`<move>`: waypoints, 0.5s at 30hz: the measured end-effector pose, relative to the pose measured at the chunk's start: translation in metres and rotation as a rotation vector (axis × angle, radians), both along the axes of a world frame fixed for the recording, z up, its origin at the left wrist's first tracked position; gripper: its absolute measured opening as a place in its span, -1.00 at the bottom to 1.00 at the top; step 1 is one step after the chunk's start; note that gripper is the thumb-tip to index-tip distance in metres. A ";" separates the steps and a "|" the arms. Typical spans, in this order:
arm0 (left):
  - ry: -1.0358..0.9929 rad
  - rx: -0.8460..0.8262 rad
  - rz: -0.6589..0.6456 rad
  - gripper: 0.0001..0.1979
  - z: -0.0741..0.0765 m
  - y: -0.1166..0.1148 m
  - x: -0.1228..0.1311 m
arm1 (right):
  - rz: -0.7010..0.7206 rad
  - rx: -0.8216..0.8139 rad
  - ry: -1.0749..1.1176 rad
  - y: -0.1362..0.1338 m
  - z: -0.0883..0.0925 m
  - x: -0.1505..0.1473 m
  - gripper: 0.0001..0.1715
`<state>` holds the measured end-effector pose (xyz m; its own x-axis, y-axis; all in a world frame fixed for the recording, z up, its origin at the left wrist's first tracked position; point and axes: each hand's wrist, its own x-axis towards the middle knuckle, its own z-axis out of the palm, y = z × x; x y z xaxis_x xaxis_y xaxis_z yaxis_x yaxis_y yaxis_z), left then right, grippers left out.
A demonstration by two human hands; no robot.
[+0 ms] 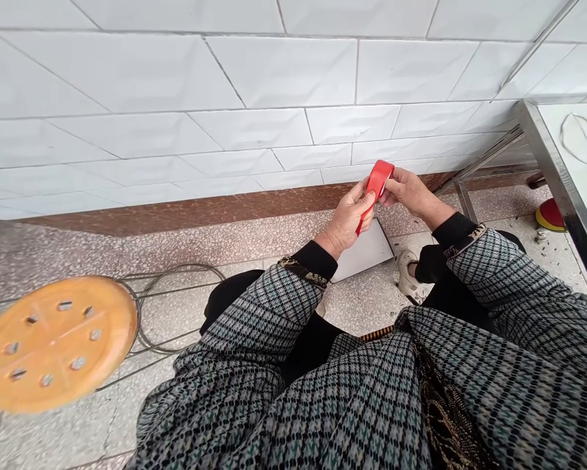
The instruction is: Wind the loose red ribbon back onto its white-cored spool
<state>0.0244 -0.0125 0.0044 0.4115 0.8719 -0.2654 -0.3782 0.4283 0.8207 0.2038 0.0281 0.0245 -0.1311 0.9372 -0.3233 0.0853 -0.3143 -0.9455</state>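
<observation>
A roll of glossy red tape is held up between my two hands, in front of the tiled wall. My left hand grips it from the left, thumb pressed on the red band, and a narrow red end hangs below those fingers. On the other side my right hand is closed at the roll's right edge, with its fingertips partly hidden behind and inside it. Beneath my hands, a white flat panel with a dark edge lies on the speckled floor.
An orange round stool with holes in its seat and metal legs stands at the left. A metal-framed table with a wire loop is at the right. A red and yellow object sits on the floor below it, near dark scraps.
</observation>
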 end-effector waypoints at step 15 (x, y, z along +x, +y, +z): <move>0.184 0.179 -0.011 -0.47 -0.008 0.015 -0.007 | -0.046 -0.429 0.335 -0.012 0.011 -0.005 -0.80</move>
